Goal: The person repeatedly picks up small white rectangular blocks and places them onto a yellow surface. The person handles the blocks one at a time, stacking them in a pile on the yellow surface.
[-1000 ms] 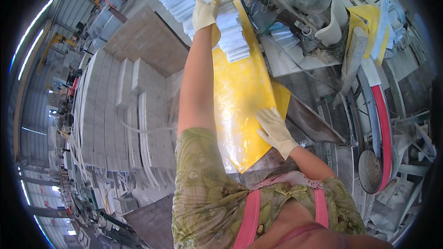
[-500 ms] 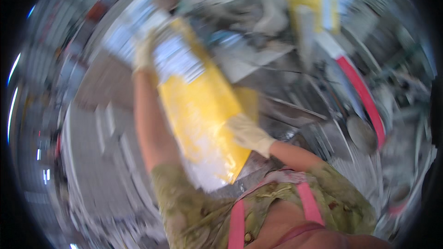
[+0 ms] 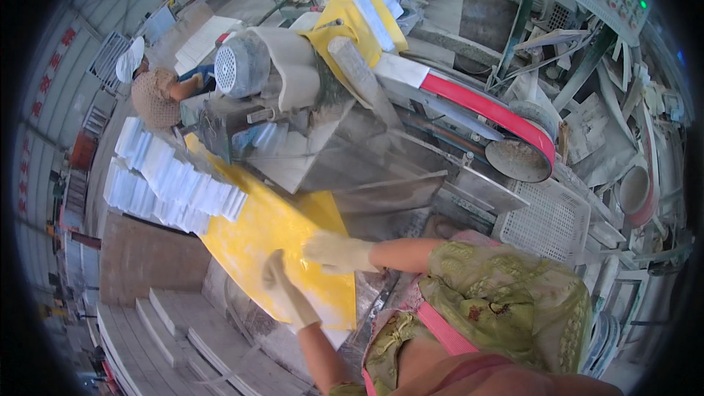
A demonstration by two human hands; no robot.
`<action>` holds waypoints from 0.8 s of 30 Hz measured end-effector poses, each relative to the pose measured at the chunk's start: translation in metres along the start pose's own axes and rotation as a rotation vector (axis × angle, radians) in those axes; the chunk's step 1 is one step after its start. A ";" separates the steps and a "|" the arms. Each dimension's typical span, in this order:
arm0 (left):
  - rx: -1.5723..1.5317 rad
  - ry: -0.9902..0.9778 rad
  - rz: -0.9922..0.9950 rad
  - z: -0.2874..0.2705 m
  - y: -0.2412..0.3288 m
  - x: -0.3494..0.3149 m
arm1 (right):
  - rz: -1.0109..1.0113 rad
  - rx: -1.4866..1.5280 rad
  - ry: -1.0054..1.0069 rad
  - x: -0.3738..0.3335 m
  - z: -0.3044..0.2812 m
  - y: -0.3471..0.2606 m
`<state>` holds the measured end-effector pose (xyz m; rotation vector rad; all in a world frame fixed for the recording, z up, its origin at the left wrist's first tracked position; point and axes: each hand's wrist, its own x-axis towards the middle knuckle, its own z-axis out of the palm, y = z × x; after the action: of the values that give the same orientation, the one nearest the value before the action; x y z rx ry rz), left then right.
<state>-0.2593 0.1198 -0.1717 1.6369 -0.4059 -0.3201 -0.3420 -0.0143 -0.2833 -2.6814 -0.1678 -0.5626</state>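
Observation:
A yellow sheet (image 3: 253,227) dusted with white powder covers the work surface in front of me. Over its near part is my left hand (image 3: 288,292), in a cream glove, fingers stretched forward and nothing visible in them. Close by on the right, my gloved right hand (image 3: 339,251) lies level over the sheet with its fingers extended; whether it touches the sheet I cannot tell. Beyond both hands, stacked pale, bluish-white strips (image 3: 172,183) rest at the sheet's far left end, apart from my fingers.
Grey slabs (image 3: 169,330) are stacked at lower left, beside a brown board (image 3: 150,260). A sanding machine with a red belt (image 3: 491,106) and a round motor (image 3: 242,66) stand beyond. A white crate (image 3: 546,216) is at right. A co-worker (image 3: 155,92) crouches at far left.
My left hand has drawn back from the stacked strips to the near part of the yellow sheet. My right hand has shifted left toward it. The view has turned and is sharper.

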 end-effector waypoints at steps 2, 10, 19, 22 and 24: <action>-0.142 0.107 -0.058 0.012 -0.009 -0.041 | 0.023 -0.073 -0.111 0.000 -0.005 -0.003; -0.146 0.385 -0.102 0.037 -0.016 -0.126 | -0.118 0.246 0.144 -0.004 -0.031 0.017; -0.117 0.293 -0.144 0.116 -0.047 -0.125 | 0.337 0.220 0.312 -0.113 -0.179 0.192; -0.177 0.205 -0.158 0.153 -0.052 -0.123 | 0.502 0.114 0.412 -0.175 -0.246 0.274; -0.148 0.200 -0.199 0.176 -0.050 -0.123 | 0.750 -0.030 0.354 -0.208 -0.275 0.320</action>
<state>-0.4431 0.0214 -0.2438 1.5494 -0.0656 -0.3234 -0.5688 -0.4254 -0.2499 -2.3597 0.9011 -0.7568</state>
